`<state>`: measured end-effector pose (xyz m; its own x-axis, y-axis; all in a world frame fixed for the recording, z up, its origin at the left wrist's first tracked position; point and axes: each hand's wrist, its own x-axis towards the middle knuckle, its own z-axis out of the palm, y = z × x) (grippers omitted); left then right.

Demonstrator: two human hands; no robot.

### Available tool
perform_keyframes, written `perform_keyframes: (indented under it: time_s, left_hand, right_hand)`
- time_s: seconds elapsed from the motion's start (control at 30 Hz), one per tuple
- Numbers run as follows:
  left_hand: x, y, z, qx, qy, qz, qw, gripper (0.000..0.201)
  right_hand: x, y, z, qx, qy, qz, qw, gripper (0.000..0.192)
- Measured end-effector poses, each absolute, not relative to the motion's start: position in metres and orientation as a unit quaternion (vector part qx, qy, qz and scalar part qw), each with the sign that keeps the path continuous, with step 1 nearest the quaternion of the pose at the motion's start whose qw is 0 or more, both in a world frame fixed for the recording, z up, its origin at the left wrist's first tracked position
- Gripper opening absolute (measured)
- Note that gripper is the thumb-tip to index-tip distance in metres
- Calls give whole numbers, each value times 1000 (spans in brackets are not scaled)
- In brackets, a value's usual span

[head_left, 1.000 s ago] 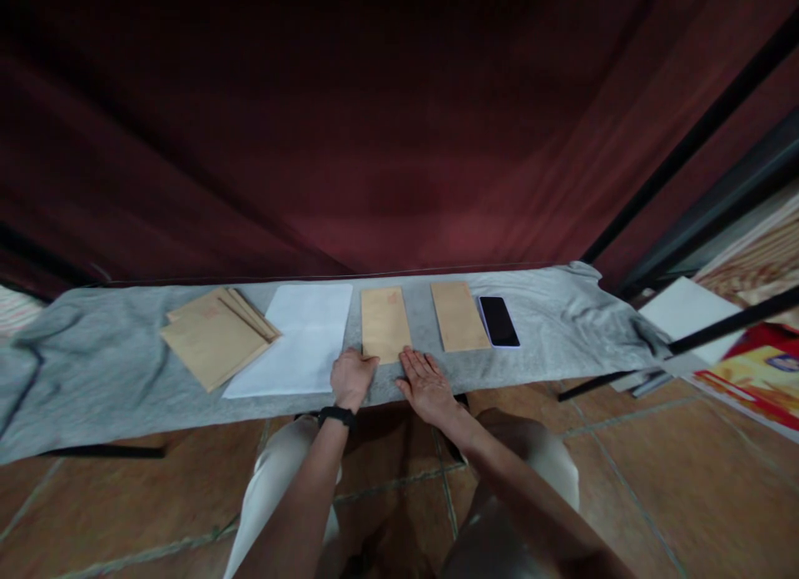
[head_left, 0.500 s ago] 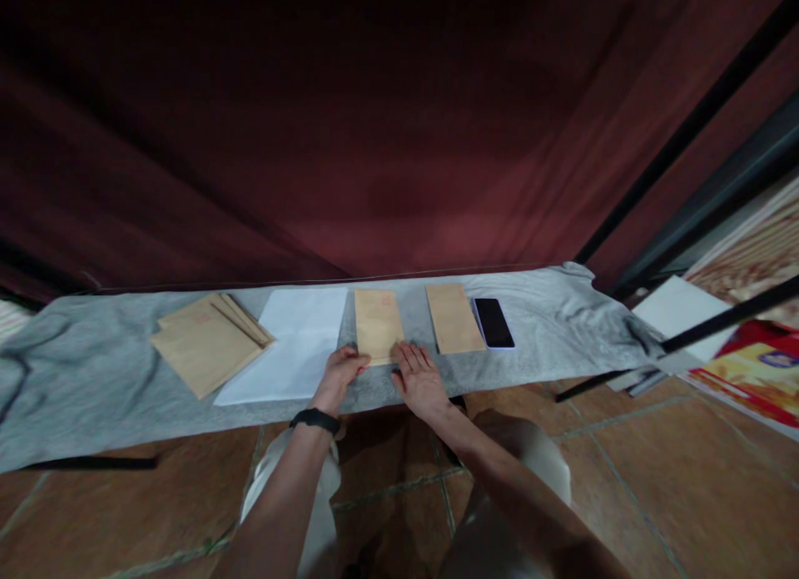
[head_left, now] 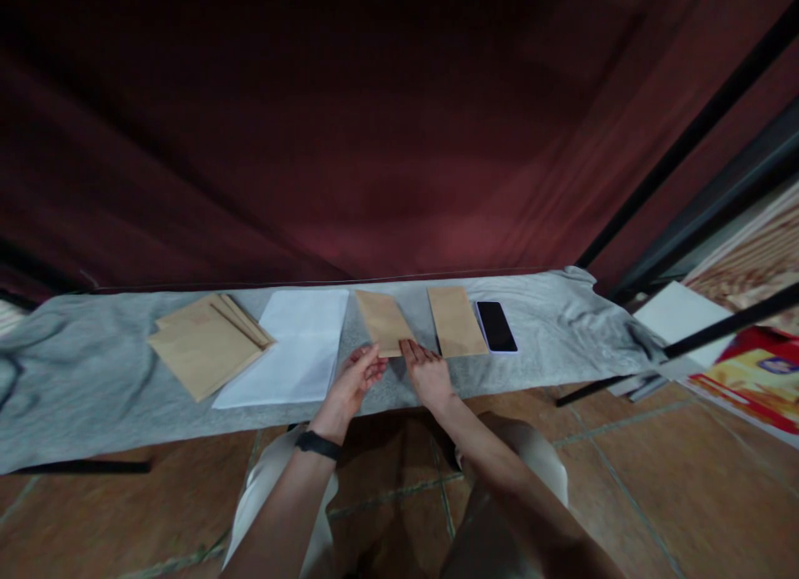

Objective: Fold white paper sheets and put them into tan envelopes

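Observation:
A brown paper envelope (head_left: 384, 319) lies at a slant in front of me, its near edge raised between my hands. My left hand (head_left: 355, 381), with a black band at the wrist, pinches the near left corner between thumb and fingers. On the near right corner, my right hand (head_left: 429, 375) has its fingers closed over the paper; its thumb is hidden. Right of it lies a second brown envelope (head_left: 458, 321), flat and untouched. White paper sheets (head_left: 293, 346) are left of my left hand, partly under a fanned stack of brown envelopes (head_left: 205, 346).
A dark-screened phone (head_left: 497, 326) lies beside the right envelope. Grey cloth (head_left: 562, 329) covers the narrow bench, with a dark red curtain (head_left: 387, 188) behind. At the right are black metal bars (head_left: 736, 317), a white box (head_left: 683, 317) and a red-and-yellow package (head_left: 758, 371).
The middle envelope has gone from lying flat to tilted, and its red mark no longer shows. My right hand's fingers have changed from stretched flat to curled over its corner.

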<state>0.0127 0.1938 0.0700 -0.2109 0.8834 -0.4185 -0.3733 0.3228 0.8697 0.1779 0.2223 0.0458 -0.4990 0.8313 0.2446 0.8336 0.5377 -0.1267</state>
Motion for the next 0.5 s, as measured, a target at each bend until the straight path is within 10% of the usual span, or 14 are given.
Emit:
perform_keyframes:
  time_s: [0.5]
  left_hand:
    - [-1, 194, 44, 398, 684, 376, 482, 37]
  right_hand:
    - [171, 216, 24, -442, -868, 98, 204, 49]
